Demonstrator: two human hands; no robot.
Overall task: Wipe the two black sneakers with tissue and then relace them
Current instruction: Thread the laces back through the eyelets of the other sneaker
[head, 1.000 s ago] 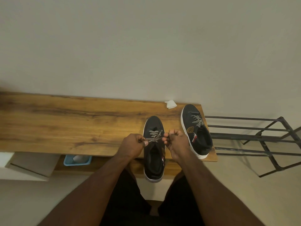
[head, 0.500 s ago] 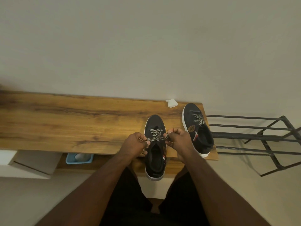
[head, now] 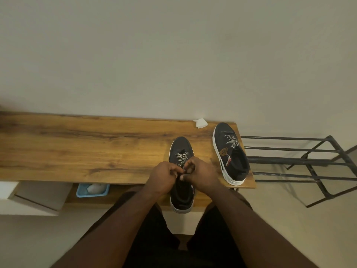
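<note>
Black-and-white lace [head: 181, 159] is pinched in both our left hand [head: 163, 177] and right hand [head: 202, 176] over the near sneaker [head: 181, 171] at the wooden bench [head: 87, 147] edge; we judge relacing underway, next threading another eyelet.

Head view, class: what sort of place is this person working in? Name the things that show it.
Probably a home entryway or hallway. A wooden bench stands against a plain wall, an empty metal shoe rack stands beside it, and two black sneakers sit on the bench while both hands work the laces.
</note>
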